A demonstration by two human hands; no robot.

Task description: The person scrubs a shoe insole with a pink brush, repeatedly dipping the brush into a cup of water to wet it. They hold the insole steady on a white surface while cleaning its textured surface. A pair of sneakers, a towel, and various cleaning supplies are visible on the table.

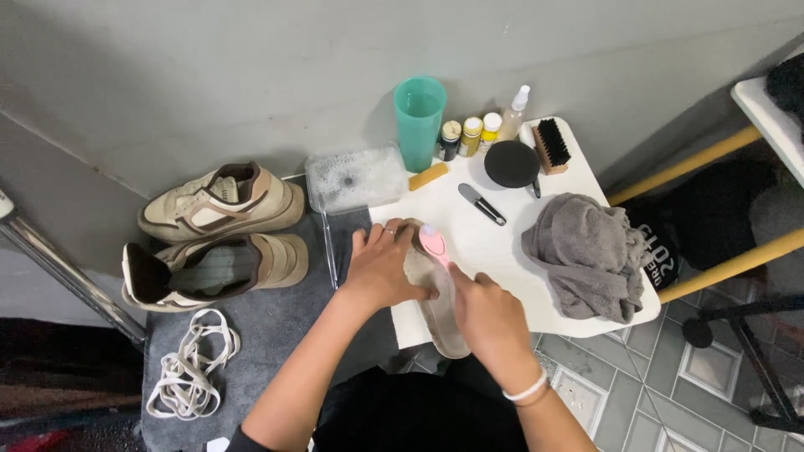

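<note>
Insole lay at the centre of the frame, over the near edge of the white counter. Left hand pressed flat on its upper end, fingers spread open. Right hand had its fingers closed around a pink brush held against the insole. Grey towel sat to the right, two beige sneakers at the left.

Insole: middle hidden under both hands. Pink tool: lower part concealed by right hand. At three o'clock, dark chair cut by edge.
</note>
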